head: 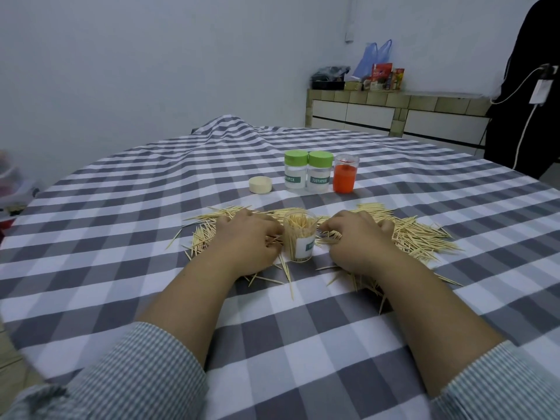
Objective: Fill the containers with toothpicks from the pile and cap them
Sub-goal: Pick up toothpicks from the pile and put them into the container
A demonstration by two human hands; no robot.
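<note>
While both hands sit down in the pile of toothpicks [418, 234], the open jar [299, 236] stands upright right between them, and that is the relation I'm watching. My left hand [247, 241] is just left of the jar, fingers curled down into the sticks with what looks like a small bunch pinched near the fingertips beside the jar wall. My right hand [356, 241] mirrors it on the other side, fingers curled over and pinching a few sticks just beside the jar. How firm either pinch is, I can't tell from up here.

The jar already looks well filled, the sticks inside standing on end, so its long axis runs straight up while most loose toothpicks lie flat on the checked cloth [121, 207], pointing every which way. That's the snag, I'd say: any bunch has to be turned upright before it drops through the mouth. Both hands are about equally near the jar; neither has the edge.

Farther back, well apart from the hands, the cream cap [260, 184] lies on the cloth, left of two green-capped jars [307, 174] and an orange holder [345, 174] standing side by side. Capping means a forward reach, and the left hand looks nearer that cap.
</note>
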